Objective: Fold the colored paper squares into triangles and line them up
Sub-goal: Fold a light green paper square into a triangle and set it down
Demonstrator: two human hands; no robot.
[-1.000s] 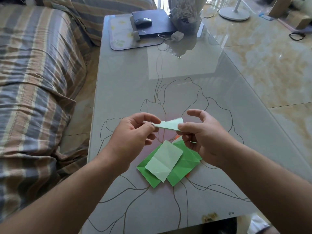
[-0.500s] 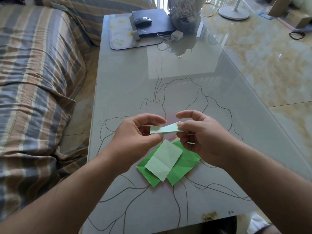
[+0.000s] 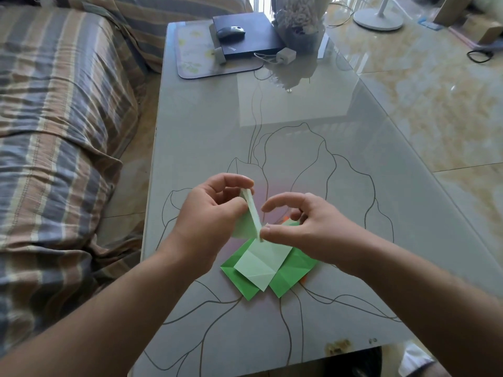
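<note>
Folded pale green paper piece held above the glass table
Left hand pinches its top; right hand's thumb touches its lower tip, fingers curled loosely.

You hold a pale green folded paper above the grey glass table, which bears brown flower outlines. On it lie a pale green sheet over bright green sheets, orange paper peeking out. Left of the table, the sofa cover is striped blue, tan and cream.
</note>
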